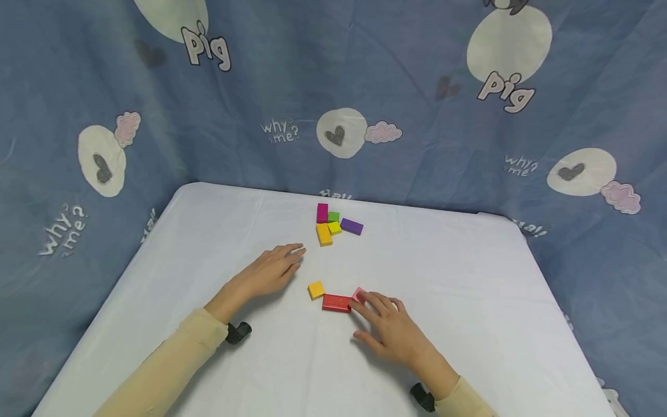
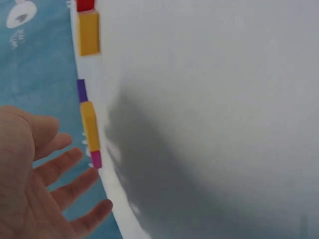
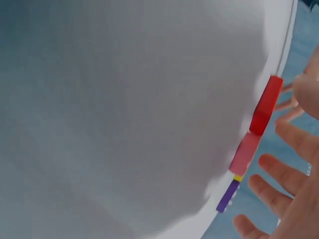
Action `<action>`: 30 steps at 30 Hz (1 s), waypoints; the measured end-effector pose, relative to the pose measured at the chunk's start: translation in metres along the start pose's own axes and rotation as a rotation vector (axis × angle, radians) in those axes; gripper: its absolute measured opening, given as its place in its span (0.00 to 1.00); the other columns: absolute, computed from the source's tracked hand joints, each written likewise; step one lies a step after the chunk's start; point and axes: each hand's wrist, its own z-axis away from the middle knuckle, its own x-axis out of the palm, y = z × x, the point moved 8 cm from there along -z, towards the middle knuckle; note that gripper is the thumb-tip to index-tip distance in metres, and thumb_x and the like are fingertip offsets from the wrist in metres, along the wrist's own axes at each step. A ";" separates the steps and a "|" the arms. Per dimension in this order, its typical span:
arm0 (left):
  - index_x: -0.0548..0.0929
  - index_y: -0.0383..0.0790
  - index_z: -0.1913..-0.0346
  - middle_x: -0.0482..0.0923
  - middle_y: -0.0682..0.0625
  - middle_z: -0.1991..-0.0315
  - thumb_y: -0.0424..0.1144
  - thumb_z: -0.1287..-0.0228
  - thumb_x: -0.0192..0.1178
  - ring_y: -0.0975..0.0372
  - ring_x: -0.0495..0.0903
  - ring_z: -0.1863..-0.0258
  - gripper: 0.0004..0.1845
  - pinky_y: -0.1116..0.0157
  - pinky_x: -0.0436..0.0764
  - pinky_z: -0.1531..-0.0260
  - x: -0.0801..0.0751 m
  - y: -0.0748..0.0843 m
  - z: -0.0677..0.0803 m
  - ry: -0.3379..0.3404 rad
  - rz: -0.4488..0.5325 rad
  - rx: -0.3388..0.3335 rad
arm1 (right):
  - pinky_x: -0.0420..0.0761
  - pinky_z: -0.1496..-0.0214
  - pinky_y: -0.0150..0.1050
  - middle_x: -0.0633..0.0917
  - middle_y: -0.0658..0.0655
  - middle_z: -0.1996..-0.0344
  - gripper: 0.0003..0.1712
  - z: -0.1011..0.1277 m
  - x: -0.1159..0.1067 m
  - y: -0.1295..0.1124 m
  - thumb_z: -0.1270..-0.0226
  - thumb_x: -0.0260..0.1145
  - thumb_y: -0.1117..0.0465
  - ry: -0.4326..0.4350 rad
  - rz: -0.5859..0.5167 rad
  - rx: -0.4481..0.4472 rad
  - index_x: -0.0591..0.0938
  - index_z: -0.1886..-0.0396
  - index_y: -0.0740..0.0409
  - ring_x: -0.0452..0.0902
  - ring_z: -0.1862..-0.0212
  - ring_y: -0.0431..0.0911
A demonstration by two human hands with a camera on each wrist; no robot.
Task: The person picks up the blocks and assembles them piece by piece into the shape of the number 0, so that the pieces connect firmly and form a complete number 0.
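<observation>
Fingers [image 1: 371, 302] of right hand [image 1: 392, 333], relaxed and straight, are laid against pink block [image 1: 358, 295]; flat red block [image 1: 336, 302] adjoins, smooth, rectangular.

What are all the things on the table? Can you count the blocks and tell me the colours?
Red block: 1, red, long, near the table's front, beside the right hand.
Pink block: 1, pink, at the red block's right end, touched by the right fingers.
Yellow blocks: 2, one small near the red block, one longer in the far cluster.
Magenta block: 1, far cluster.
Green blocks: 2, dark green and lime, far cluster.
Purple block: 1, far cluster, right.
Table: 1, white.
Curtain: 1, blue, behind.
Left hand: flat on table.
Right hand: at the pink block.
</observation>
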 end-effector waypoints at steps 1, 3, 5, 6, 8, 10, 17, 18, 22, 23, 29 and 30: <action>0.69 0.35 0.30 0.65 0.42 0.30 0.40 0.24 0.50 0.48 0.65 0.33 0.24 0.45 0.68 0.40 0.002 -0.002 -0.004 -0.012 0.006 -0.002 | 0.69 0.40 0.58 0.67 0.57 0.30 0.34 0.001 0.001 -0.002 0.30 0.59 0.40 -0.006 -0.003 0.000 0.71 0.30 0.49 0.63 0.32 0.52; 0.69 0.36 0.30 0.64 0.42 0.30 0.40 0.24 0.49 0.48 0.64 0.32 0.24 0.46 0.67 0.39 0.006 -0.005 -0.013 -0.035 0.005 0.000 | 0.68 0.40 0.58 0.66 0.58 0.29 0.34 0.001 0.003 -0.004 0.30 0.59 0.40 -0.011 0.002 -0.002 0.71 0.30 0.49 0.62 0.31 0.52; 0.68 0.36 0.29 0.63 0.41 0.29 0.40 0.24 0.49 0.48 0.63 0.32 0.24 0.45 0.66 0.38 0.009 -0.004 -0.021 -0.051 -0.002 0.006 | 0.68 0.39 0.58 0.65 0.58 0.29 0.34 0.002 0.005 -0.005 0.31 0.60 0.40 -0.007 0.006 -0.002 0.71 0.30 0.50 0.61 0.31 0.52; 0.67 0.36 0.29 0.62 0.41 0.29 0.40 0.24 0.49 0.48 0.63 0.31 0.25 0.45 0.66 0.38 0.010 -0.004 -0.025 -0.059 -0.006 0.009 | 0.68 0.39 0.58 0.65 0.58 0.29 0.34 0.001 0.004 -0.006 0.31 0.60 0.40 -0.004 0.004 -0.002 0.71 0.30 0.50 0.61 0.31 0.53; 0.67 0.37 0.29 0.61 0.41 0.28 0.41 0.23 0.48 0.48 0.61 0.31 0.25 0.46 0.64 0.37 0.013 -0.003 -0.032 -0.069 -0.017 0.013 | 0.68 0.39 0.58 0.64 0.58 0.28 0.35 0.001 0.005 -0.007 0.31 0.60 0.40 0.000 0.008 0.000 0.71 0.30 0.49 0.61 0.31 0.53; 0.67 0.38 0.29 0.60 0.41 0.28 0.41 0.23 0.48 0.48 0.60 0.30 0.24 0.46 0.63 0.36 0.015 -0.001 -0.039 -0.071 -0.021 0.018 | 0.68 0.39 0.58 0.64 0.58 0.28 0.35 0.001 0.005 -0.007 0.31 0.60 0.39 0.000 0.004 0.003 0.71 0.30 0.49 0.60 0.30 0.54; 0.64 0.39 0.27 0.54 0.40 0.25 0.42 0.22 0.45 0.47 0.57 0.28 0.25 0.43 0.62 0.36 0.021 -0.001 -0.056 -0.072 -0.024 0.007 | 0.67 0.38 0.59 0.62 0.58 0.27 0.36 -0.002 0.006 -0.010 0.31 0.59 0.38 -0.040 -0.014 0.024 0.69 0.28 0.47 0.58 0.29 0.54; 0.63 0.40 0.26 0.53 0.40 0.25 0.42 0.22 0.44 0.47 0.56 0.28 0.26 0.43 0.61 0.36 0.022 -0.002 -0.057 -0.076 -0.018 -0.001 | 0.67 0.38 0.59 0.61 0.58 0.27 0.36 -0.002 0.005 -0.010 0.31 0.59 0.38 -0.043 -0.017 0.028 0.68 0.28 0.47 0.58 0.29 0.54; 0.61 0.42 0.25 0.50 0.41 0.24 0.41 0.22 0.43 0.47 0.55 0.28 0.26 0.42 0.60 0.35 0.024 -0.002 -0.059 -0.096 -0.007 -0.024 | 0.68 0.38 0.58 0.61 0.59 0.27 0.36 -0.002 0.005 -0.010 0.31 0.60 0.39 -0.041 -0.016 0.036 0.69 0.28 0.48 0.59 0.29 0.54; 0.61 0.42 0.25 0.50 0.41 0.24 0.41 0.22 0.43 0.47 0.55 0.28 0.26 0.42 0.60 0.35 0.025 -0.003 -0.060 -0.104 -0.016 -0.025 | 0.68 0.39 0.58 0.61 0.59 0.27 0.36 -0.002 0.005 -0.010 0.31 0.60 0.39 -0.042 -0.018 0.038 0.69 0.28 0.48 0.59 0.29 0.54; 0.63 0.42 0.26 0.53 0.41 0.25 0.41 0.22 0.43 0.46 0.57 0.29 0.25 0.42 0.59 0.35 0.025 -0.002 -0.060 -0.149 -0.040 -0.041 | 0.69 0.39 0.58 0.62 0.59 0.27 0.37 -0.001 0.006 -0.009 0.32 0.60 0.39 -0.042 -0.028 0.037 0.68 0.28 0.48 0.60 0.30 0.54; 0.64 0.42 0.26 0.53 0.41 0.25 0.41 0.22 0.44 0.47 0.58 0.29 0.25 0.42 0.60 0.35 0.024 -0.002 -0.060 -0.150 -0.037 -0.045 | 0.69 0.39 0.58 0.62 0.59 0.27 0.37 -0.001 0.006 -0.009 0.32 0.60 0.39 -0.040 -0.029 0.034 0.69 0.28 0.49 0.60 0.30 0.54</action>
